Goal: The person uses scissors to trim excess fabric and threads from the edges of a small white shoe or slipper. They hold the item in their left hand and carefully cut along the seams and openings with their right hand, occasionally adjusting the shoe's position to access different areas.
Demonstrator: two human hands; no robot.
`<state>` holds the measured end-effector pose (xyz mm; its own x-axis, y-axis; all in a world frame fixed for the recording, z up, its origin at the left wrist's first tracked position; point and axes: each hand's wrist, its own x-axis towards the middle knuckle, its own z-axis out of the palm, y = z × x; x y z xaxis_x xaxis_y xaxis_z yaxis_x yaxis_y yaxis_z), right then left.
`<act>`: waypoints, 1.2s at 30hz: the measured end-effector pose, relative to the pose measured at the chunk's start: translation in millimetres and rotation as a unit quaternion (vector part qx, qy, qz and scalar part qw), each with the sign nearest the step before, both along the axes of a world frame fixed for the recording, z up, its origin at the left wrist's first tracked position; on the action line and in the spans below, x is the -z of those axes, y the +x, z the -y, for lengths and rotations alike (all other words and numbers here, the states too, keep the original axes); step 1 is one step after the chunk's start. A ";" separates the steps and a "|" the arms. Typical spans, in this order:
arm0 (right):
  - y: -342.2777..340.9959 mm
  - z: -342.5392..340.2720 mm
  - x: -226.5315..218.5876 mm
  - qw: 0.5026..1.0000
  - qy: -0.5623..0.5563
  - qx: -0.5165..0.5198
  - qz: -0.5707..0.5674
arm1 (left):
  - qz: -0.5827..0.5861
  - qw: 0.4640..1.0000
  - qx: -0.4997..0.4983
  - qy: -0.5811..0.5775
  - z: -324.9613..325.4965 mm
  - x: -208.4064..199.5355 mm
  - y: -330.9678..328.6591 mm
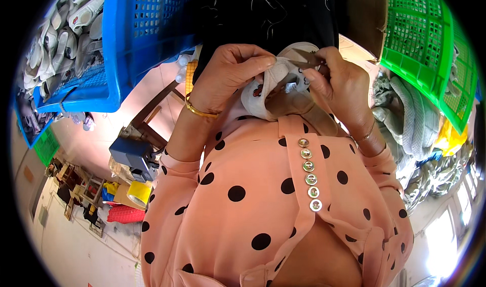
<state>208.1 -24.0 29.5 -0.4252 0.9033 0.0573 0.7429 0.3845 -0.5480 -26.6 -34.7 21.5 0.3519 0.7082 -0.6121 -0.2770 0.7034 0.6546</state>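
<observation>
A small whitish shoe with little printed figures is held up in front of my body, its opening and tan inside showing. My left hand pinches the shoe's edge between thumb and forefinger; a gold bangle circles that wrist. On the other side, my right hand has its thumb and bent fingers closed at the shoe's far right edge. A dark, narrow shape lies between the right fingers and the shoe, too unclear to name. Beneath the hands, black cloth covers my lap, with loose pale threads on it.
At the left stands a blue plastic crate, with many grey-white shoes beside it. A green crate stands at the right above piled grey shoes. A dark wooden stool and a yellow tape roll are further left.
</observation>
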 end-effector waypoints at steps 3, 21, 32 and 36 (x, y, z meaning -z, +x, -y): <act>-3.2 5.6 -6.4 0.999 -0.004 -0.011 0.050 | 0.011 1.000 -0.007 -0.005 0.8 1.3 -1.6; -9.8 4.2 -6.2 0.994 0.074 -0.008 0.077 | 0.033 0.999 -0.022 -0.001 2.6 6.0 -4.5; -17.2 7.3 12.2 0.999 0.049 0.017 -0.006 | 0.018 1.000 -0.020 0.008 4.8 1.5 0.5; -23.5 -0.2 -7.0 0.951 -0.203 0.091 -0.214 | 0.031 1.000 -0.005 0.003 5.6 9.5 4.0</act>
